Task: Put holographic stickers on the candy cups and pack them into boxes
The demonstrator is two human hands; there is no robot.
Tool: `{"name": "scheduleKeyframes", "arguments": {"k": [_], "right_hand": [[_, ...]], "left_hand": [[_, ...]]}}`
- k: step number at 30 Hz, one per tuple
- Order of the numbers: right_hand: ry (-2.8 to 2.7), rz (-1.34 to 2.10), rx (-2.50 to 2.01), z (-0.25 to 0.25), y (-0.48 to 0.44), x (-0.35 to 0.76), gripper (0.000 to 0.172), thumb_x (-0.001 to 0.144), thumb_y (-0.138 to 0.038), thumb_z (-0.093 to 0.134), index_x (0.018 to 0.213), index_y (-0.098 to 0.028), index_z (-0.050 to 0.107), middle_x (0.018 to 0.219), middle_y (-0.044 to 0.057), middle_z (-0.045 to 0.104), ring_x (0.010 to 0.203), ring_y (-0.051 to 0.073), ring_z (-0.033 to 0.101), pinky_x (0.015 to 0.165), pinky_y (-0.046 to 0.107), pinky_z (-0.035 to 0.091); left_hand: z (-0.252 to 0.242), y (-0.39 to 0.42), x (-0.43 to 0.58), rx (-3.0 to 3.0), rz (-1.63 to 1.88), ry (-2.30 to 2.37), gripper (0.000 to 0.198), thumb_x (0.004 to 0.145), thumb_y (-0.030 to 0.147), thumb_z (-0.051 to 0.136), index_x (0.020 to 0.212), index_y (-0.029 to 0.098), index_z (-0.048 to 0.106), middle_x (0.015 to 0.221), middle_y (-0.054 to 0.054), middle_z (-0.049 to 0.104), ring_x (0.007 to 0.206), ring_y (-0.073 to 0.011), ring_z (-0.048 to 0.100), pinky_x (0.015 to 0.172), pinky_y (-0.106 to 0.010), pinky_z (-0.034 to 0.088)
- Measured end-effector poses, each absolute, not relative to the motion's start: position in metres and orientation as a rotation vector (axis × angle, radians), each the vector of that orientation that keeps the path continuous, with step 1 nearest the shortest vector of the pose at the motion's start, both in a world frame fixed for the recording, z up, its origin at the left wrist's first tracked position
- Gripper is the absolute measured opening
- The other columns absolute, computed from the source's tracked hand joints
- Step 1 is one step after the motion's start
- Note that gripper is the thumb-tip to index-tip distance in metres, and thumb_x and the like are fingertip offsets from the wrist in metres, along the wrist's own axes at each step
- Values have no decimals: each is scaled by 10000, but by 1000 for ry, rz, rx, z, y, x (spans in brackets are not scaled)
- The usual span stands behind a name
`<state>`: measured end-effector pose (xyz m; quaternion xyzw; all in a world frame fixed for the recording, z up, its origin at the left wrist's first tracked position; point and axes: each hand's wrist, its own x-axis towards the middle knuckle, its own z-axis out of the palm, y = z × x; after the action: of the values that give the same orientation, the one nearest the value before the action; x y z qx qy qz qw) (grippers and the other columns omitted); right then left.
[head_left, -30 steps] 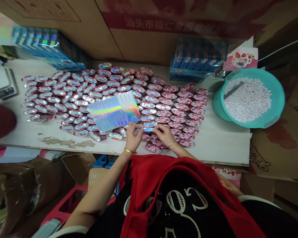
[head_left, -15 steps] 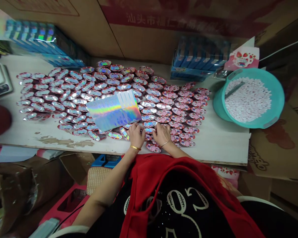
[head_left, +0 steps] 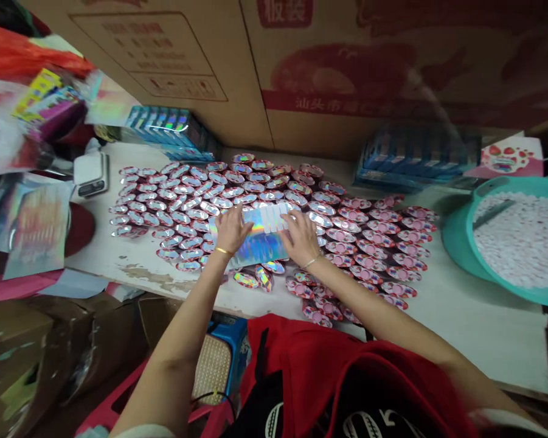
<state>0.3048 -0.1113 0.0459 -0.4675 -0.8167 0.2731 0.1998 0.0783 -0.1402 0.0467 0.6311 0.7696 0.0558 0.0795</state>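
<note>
White table point(head_left: 460, 328) — two hands point(head_left: 230, 230) press one holographic sheet point(head_left: 260, 237).

Teal basin point(head_left: 456, 243) of white pellets cut off at right edge; holographic sheet point(head_left: 260, 240) partly hidden beneath both hands; carton print blurred.

Cardboard cartons point(head_left: 264, 67) wall behind worn white worktable point(head_left: 474, 328); dim light.

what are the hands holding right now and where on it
Both hands are on the shiny rainbow sticker sheet lying over the small cups: the left hand on its left end, the right hand on its right end. Whether they grip or just press cannot be told.
</note>
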Motion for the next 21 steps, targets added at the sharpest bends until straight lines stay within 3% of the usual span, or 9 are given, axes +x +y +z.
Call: {"name": "scheduleKeyframes", "arguments": {"k": [3,6,8,11,17,21], "right_hand": [[-2389,697,-1246,45,-81,263,419,936,-275,454,1343,-179,481,1375,163,494,1296,309,358,1053,484,215],[-2515,774,-1196,38,-65,244,297,977,-259,375,1145,-180,607,1165,136,636,1131,275,482,1010,454,241],[-2575,823,-1183,35,-60,240,316,997,-276,337,1001,-178,637,1042,114,676,1005,253,526,934,413,283],[-2575,840,-1182,33,-59,240,321,1007,-283,328,937,-185,626,987,95,690,943,237,533,844,370,283],[-2490,897,-1238,22,-53,241,298,1002,-284,369,866,-195,617,944,64,700,933,217,543,779,338,252],[-2481,848,-1286,12,-47,246,269,990,-261,395,865,-193,623,955,70,702,926,221,543,786,345,246]], "left_hand": [[39,-133,67,1893,145,2163,292,928,402,448,1063,205,617,1008,-96,673,1015,-253,577,1009,-445,289],[39,-136,65,1912,199,2134,255,942,382,431,960,221,627,902,-65,667,909,-223,585,961,-414,313],[42,-138,66,1996,216,2146,258,930,390,462,1043,231,630,983,-84,665,971,-242,569,945,-419,316],[45,-139,74,2146,248,2130,286,925,358,483,1159,262,616,1172,-102,638,1118,-266,519,950,-432,310],[39,-154,102,2193,379,2140,236,937,255,444,1062,265,645,1282,-87,612,1193,-264,500,938,-445,329],[42,-188,118,2187,508,2003,150,914,272,487,946,230,628,1175,-107,640,1103,-243,546,905,-413,381]]}}
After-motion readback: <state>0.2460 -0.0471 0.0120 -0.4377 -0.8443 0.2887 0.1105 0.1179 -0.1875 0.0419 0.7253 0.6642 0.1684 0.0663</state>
